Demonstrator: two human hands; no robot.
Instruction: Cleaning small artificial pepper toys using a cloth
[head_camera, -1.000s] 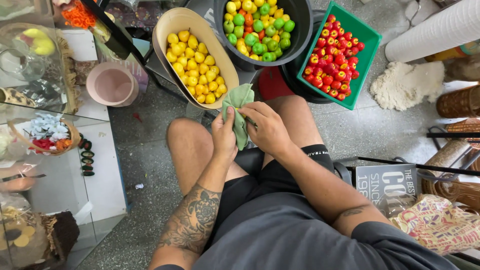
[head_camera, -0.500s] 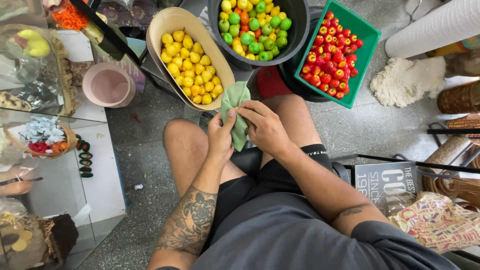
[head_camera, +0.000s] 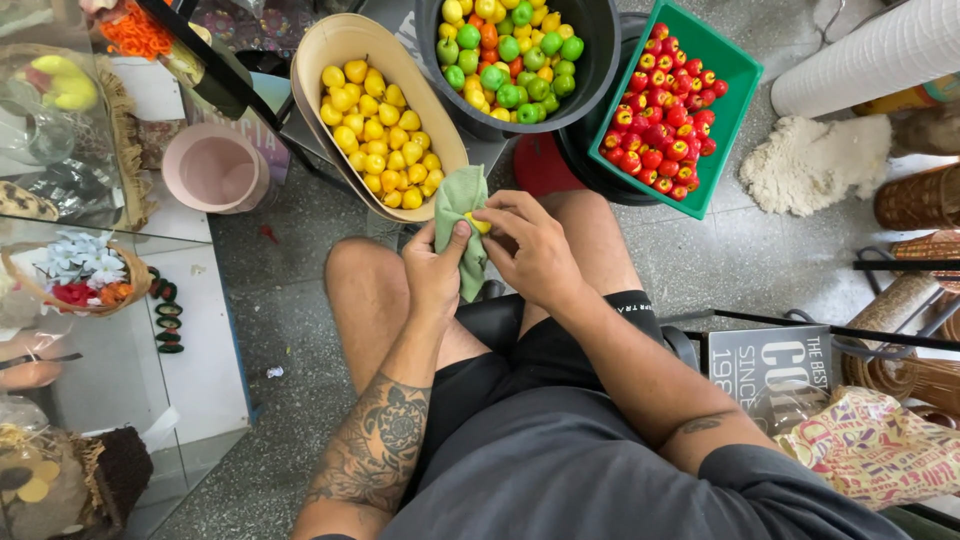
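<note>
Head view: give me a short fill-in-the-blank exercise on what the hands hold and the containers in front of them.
1. The left hand holds a ____ cloth.
2. The right hand pinches a small ____ fruit against the cloth.
3. The green tray holds ____ fruits.
4. The oval beige tub holds only ____ fruits.

Missing words: green; yellow; red; yellow

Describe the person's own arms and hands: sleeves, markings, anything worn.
Both hands are bare: left hand, right hand, no gloves, rings or watch visible. The left forearm carries a large dark patterned tattoo; the right forearm has a small dark tattoo near the elbow. Grey short sleeves leave the forearms uncovered.
</note>
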